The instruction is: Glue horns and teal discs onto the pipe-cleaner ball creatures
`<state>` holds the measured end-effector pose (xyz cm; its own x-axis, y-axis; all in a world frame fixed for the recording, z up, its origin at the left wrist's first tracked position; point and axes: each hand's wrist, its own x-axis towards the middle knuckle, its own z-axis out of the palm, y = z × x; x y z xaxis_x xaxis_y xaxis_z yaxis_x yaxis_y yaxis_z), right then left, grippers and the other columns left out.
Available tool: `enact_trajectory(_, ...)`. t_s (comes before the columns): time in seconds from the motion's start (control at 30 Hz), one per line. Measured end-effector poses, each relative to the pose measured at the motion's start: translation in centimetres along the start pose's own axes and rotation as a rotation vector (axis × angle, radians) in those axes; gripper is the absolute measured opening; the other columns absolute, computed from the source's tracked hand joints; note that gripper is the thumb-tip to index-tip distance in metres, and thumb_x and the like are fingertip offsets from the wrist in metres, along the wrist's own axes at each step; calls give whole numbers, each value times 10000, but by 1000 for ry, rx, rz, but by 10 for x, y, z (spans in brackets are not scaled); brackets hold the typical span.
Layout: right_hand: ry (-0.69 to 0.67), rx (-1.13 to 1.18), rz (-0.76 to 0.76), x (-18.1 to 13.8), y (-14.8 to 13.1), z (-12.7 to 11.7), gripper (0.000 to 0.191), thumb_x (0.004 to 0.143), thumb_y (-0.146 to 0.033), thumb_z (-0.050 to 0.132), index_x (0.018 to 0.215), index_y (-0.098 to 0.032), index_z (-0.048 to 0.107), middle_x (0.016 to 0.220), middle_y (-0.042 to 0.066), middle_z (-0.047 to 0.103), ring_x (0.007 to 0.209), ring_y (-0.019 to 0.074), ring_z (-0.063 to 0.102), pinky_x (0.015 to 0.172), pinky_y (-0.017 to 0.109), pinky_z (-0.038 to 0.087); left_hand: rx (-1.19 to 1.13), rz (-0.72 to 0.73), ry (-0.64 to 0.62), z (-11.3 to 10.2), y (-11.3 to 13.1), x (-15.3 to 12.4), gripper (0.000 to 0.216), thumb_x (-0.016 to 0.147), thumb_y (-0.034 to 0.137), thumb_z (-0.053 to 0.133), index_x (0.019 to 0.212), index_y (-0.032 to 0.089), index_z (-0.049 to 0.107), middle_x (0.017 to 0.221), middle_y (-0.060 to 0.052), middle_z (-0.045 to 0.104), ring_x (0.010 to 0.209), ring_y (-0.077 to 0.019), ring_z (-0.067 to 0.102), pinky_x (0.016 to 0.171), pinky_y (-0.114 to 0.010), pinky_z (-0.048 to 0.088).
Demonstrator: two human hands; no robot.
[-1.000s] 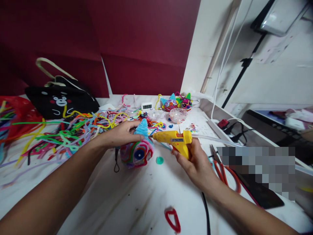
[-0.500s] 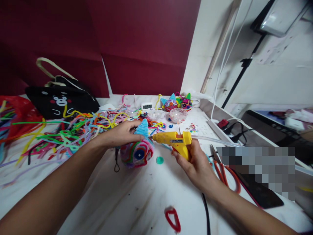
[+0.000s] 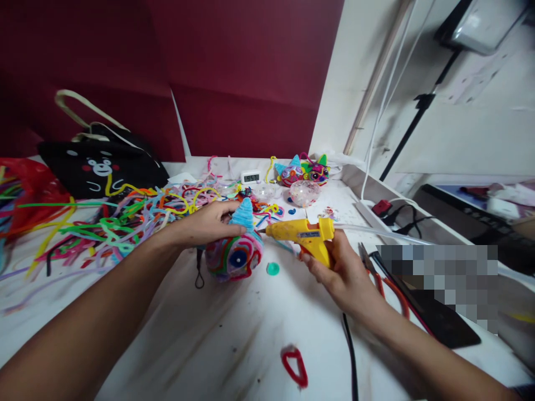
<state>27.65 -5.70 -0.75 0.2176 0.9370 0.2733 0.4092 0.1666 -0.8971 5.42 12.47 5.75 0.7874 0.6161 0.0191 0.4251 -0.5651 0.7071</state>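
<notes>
My left hand [image 3: 215, 225] is closed around the top of a colourful pipe-cleaner animal head [image 3: 234, 259], thumb at the base of its blue pointed ear [image 3: 243, 216]. The head has a round blue eye and multicoloured swirls, and a black cord loop hangs at its left. In my right hand [image 3: 340, 267] is a yellow hot glue gun [image 3: 307, 234], a clear glue stick running out of its back. Its nozzle points left, close to the base of the ear; whether it touches I cannot tell. A small green disc [image 3: 273, 269] lies beneath the nozzle.
Tangled pipe cleaners [image 3: 112, 234] cover the left of the table. Finished animal heads [image 3: 315, 170] and a clear ball [image 3: 304, 193] stand at the back near a small digital clock [image 3: 251, 177]. Orange-handled scissors [image 3: 378, 278], a dark phone [image 3: 447, 323] and a red loop [image 3: 295, 367] lie nearer.
The glue gun has shifted slightly right, its nozzle drawing a little away from the ear. My left hand keeps its hold on the animal head. The view has moved slightly.
</notes>
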Motion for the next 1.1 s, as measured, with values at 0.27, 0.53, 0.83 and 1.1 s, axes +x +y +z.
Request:
enact_trajectory(0.27,-335,74,358,-16,0,-22,332,819,-407,632,979,-213,416,843,-16,538,536,70,414,422,194,348,8,-6,2,0,4,0,249,725,390,636,772,180,510,719,26,528,662,-138,501,599,-253,407)
enact_trajectory(0.53,-440,-575,226,-19,8,-35,166,846,-354,591,819,-191,576,691,11,577,588,141,497,533,274,319,63,0,20,-1,-1,1,262,742,405,632,778,171,520,731,9,538,666,-150,516,579,-258,388)
enact_trajectory(0.83,-470,-760,-97,31,-19,13,89,834,-176,636,903,-184,692,914,79,690,829,192,616,710,275,411,45,12,17,0,0,1,247,741,389,635,780,176,517,736,20,523,656,-138,495,580,-250,366)
enact_trajectory(1.1,-554,-823,-22,59,-11,40,35,784,-200,682,803,-172,689,808,85,699,725,196,610,603,275,349,100,4,43,0,1,1,266,716,420,627,768,179,527,709,22,518,650,-142,481,564,-250,344)
